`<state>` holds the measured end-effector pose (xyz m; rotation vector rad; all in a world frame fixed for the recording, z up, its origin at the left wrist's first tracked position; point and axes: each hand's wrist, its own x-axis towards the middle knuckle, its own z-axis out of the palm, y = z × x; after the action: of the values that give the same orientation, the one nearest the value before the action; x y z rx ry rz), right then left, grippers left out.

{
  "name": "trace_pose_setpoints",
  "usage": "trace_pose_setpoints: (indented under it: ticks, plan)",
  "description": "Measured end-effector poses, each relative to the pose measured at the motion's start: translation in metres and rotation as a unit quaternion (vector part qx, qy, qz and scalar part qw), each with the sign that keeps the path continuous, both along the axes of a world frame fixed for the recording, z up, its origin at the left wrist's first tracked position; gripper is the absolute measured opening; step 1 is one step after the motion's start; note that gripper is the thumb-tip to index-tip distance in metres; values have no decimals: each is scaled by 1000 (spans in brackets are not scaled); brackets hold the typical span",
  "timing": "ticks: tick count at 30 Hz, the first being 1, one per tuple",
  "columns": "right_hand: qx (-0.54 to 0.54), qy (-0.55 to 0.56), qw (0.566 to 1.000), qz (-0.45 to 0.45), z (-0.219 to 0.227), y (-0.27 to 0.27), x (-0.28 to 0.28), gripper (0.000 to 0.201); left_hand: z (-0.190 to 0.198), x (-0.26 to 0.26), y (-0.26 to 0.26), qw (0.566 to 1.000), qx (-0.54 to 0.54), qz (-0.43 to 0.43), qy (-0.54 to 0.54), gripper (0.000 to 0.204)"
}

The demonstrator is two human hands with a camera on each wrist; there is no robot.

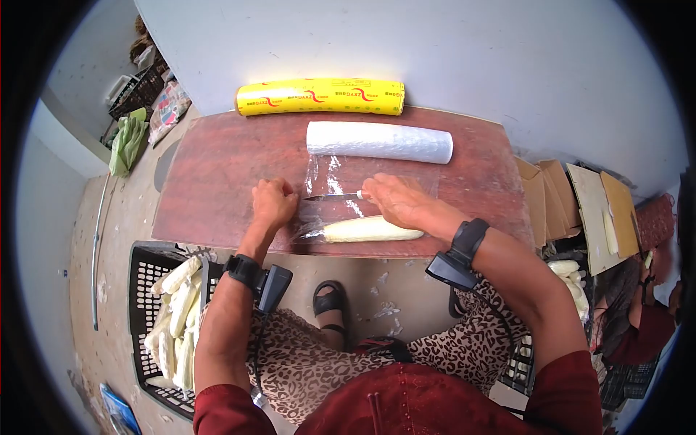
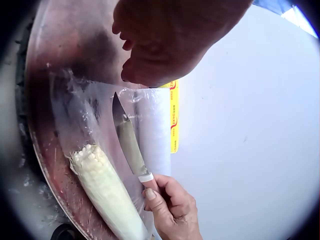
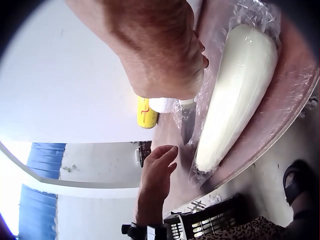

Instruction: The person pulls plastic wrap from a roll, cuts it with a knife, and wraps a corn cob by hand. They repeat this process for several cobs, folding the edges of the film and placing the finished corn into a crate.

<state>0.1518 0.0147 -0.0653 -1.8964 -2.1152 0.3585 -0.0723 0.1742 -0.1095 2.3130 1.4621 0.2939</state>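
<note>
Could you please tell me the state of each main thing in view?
Knife: held, blade bare
Right hand: holding the knife
Left hand: fingers bent, grip unclear
White roll: lying, partly unrolled
Plastic film: pulled out, crinkled
Corn cob: lying, kernels showing at one end
Yellow roll: lying
Black basket: holding cobs

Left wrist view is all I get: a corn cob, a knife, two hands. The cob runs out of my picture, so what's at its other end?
Observer: In the right wrist view, crumpled clear film is bunched at that end of the cob.
Visitor: Neat! Are there any more like it around?
Observer: Yes. In the head view, a black crate at the person's left side is heaped with pale cobs.
Visitor: Is the person wearing anything odd?
Observer: A black device is strapped to each wrist, as the head view shows.
</note>
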Motion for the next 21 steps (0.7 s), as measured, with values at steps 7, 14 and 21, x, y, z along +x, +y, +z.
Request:
trace_pose_setpoints:
  ticks: [7,14,21]
  plan:
    - [-3,-45,999,0,6,8,-17,15,11,4,-11,999,-2,23,38,27]
    - [5,-62,998,-2,1,10,-19,17,3,5,-8,998,33,41,29,29]
    - [14,-57,998,1,5,3,-16,17,5,10,-1,998,44,45,-6,32]
